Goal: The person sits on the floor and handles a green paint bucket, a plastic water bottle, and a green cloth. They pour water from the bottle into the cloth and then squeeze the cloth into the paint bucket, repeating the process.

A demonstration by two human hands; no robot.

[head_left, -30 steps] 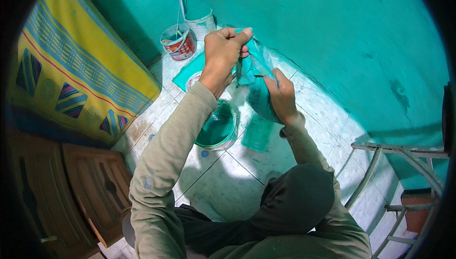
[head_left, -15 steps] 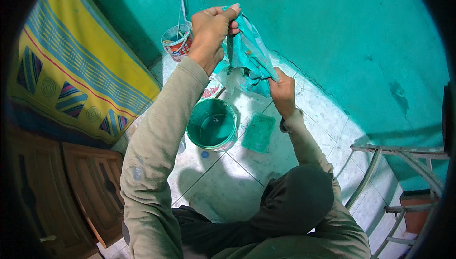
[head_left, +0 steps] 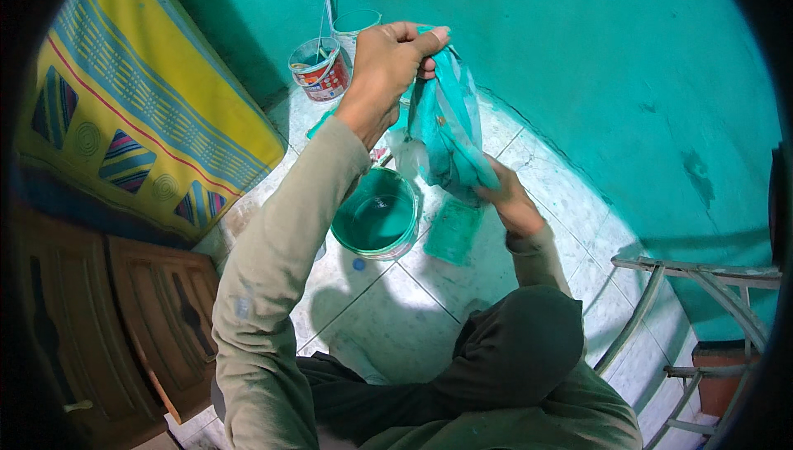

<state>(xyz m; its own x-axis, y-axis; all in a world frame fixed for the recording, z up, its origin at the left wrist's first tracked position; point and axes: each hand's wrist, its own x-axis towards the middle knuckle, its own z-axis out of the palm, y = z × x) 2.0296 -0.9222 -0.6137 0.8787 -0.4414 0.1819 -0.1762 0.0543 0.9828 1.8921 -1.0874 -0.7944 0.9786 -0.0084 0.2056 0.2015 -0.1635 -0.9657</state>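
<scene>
Between my hands hangs a thin, crumpled plastic bag smeared with teal paint. My left hand pinches its upper edge between thumb and fingers. Lower down and to the right, my right hand grips the bag's bottom part, its fingertips partly covered by the plastic. Beneath the bag stands a round bucket with teal paint inside. A flat, teal-coated rectangular piece lies on the floor to the right of the bucket.
At the back by the teal wall stand a small pail and a white tub. A ladder is at right. To the left are a yellow patterned cloth and wooden doors. A blue cap lies on the tiles.
Both hands have moved slightly right and down with the bag. My right hand has turned and sits lower, and the bag hangs more bunched and narrower.
</scene>
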